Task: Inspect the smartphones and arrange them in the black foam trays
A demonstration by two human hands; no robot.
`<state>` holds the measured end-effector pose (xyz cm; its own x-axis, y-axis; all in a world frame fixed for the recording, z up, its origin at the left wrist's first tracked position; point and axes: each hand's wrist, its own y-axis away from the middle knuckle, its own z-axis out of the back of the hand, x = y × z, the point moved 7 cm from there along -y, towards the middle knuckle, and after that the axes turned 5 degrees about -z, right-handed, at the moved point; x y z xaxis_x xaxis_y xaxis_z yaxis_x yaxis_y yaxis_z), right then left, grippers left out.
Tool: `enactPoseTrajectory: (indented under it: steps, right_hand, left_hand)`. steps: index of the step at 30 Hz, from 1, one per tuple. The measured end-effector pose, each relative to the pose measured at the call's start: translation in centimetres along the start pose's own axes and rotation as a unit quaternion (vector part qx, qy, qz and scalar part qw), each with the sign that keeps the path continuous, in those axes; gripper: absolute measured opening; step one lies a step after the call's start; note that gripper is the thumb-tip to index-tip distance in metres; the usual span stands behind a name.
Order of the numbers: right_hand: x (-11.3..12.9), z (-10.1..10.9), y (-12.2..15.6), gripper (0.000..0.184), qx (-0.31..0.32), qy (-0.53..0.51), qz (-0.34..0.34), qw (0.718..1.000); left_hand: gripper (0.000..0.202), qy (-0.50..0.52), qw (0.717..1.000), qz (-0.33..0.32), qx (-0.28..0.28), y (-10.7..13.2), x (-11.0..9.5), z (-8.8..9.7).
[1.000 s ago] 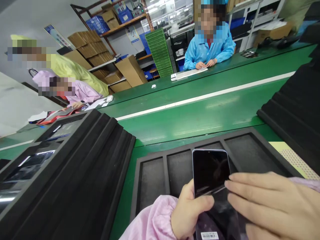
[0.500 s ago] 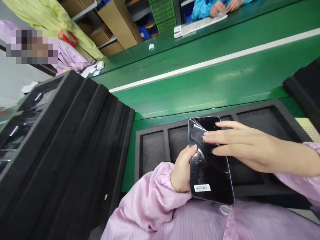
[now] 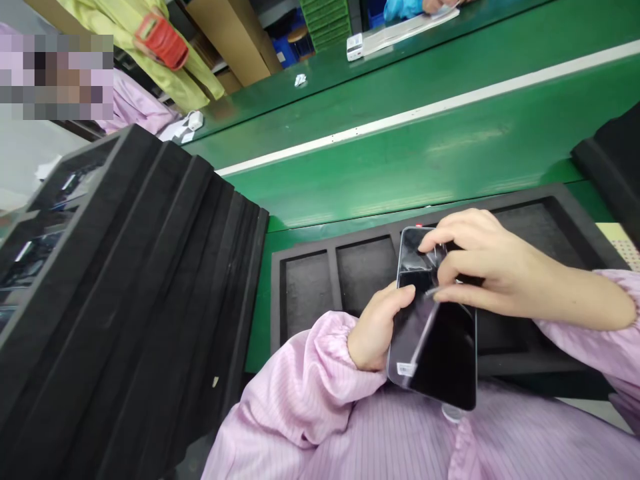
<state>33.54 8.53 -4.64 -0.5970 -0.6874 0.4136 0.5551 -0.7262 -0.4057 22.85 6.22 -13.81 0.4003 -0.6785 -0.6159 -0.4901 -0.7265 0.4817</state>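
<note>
While the phone (image 3: 447, 357) is clasped by the left hand (image 3: 377, 330), film (image 3: 419, 328) is apparently being peeled, pinched between the right hand's (image 3: 487, 267) fingers. Even tension seems needed.

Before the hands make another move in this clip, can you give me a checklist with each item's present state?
1. Left hand steadying the phone: ok, it grips the phone's left edge.
2. Phone's screen facing up: ok.
3. Right hand gripping the clear film: ok, fingers and thumb are bunched on it near the phone's top.
4. Film clear of the screen: not ok, its crease slants across the screen toward the white label.
5. Phone resting on the black tray: cannot tell, it overlaps the tray in this view.
6. Screen unmarked: cannot tell, reflections interfere.
</note>
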Motion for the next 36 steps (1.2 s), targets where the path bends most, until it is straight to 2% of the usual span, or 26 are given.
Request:
enactPoseTrajectory:
  steps: [5,9,11,13,14,15,18,19,21,24,26,28,29,31,33,34,36]
  right_hand:
    - [-0.8,-0.1,-0.2,0.026,-0.093,-0.028,-0.114,0.989]
    - [-1.5,-0.1,0.1,0.023,-0.11,-0.064,-0.166,0.978]
    - [-2.3,0.5,0.5,0.025,-0.144,-0.111,-0.215,0.96]
    - [-3.2,1.1,1.4,0.036,-0.179,-0.162,-0.289,0.926]
    - [-3.5,0.9,1.8,0.041,-0.168,-0.173,-0.328,0.913]
    - [-3.5,0.5,2.2,0.043,-0.132,-0.177,-0.361,0.906]
    - [-3.0,-1.2,3.2,0.038,0.034,-0.179,-0.413,0.892]
    - [-2.9,-1.3,3.7,0.038,0.067,-0.192,-0.425,0.882]
    - [-3.4,-0.2,5.0,0.041,0.066,-0.222,-0.467,0.853]
    - [-5.6,3.6,7.9,0.048,-0.036,-0.225,-0.542,0.809]
    - [-7.2,5.5,10.2,0.049,-0.077,-0.199,-0.573,0.792]
    - [-8.5,5.9,12.1,0.05,-0.045,-0.141,-0.574,0.805]
    - [-8.9,5.8,12.5,0.052,-0.026,-0.09,-0.554,0.827]
    - [-8.8,5.9,12.2,0.058,-0.04,0.052,-0.477,0.877]
    - [-7.1,6.1,10.4,0.059,-0.099,0.167,-0.378,0.905]
    - [-6.0,6.0,9.2,0.055,-0.123,0.186,-0.333,0.916]
    - [-4.0,5.2,6.0,0.039,-0.127,0.142,-0.255,0.948]
  left_hand:
    - [0.026,0.04,0.999,0.003,-0.026,0.0,0.3,0.1]
    - [0.025,0.07,0.997,-0.016,-0.025,-0.1,0.0,-0.2]
    - [0.03,0.069,0.997,-0.018,-0.03,0.1,-0.1,-0.1]
    - [0.036,0.062,0.997,-0.025,-0.029,0.3,-0.2,-0.1]
    - [0.038,0.057,0.997,-0.035,-0.026,0.4,-0.3,-0.1]
    - [0.04,0.05,0.997,-0.048,-0.02,0.6,-0.5,-0.2]
    - [0.045,0.032,0.997,-0.072,0.005,0.9,-0.7,-0.6]
    - [0.044,0.024,0.997,-0.077,0.007,0.9,-0.7,-0.7]
    - [0.038,0.009,0.997,-0.08,-0.009,1.0,-0.7,-0.4]
    - [0.027,-0.003,0.998,-0.047,-0.039,1.0,-0.2,0.0]
    - [0.025,0.002,0.999,-0.018,-0.04,1.1,0.3,0.1]
    - [0.025,0.001,0.999,-0.014,-0.043,1.2,0.4,0.1]
    - [0.025,-0.002,0.999,-0.016,-0.047,1.3,0.5,0.1]
    - [0.026,-0.009,0.999,-0.015,-0.051,1.3,0.6,0.1]
    - [0.026,-0.018,0.999,-0.003,-0.041,1.3,0.9,-0.2]
    - [0.027,-0.024,0.999,0.002,-0.034,1.4,1.1,-0.3]
    - [0.028,-0.042,0.999,0.009,-0.023,1.4,1.2,-0.5]
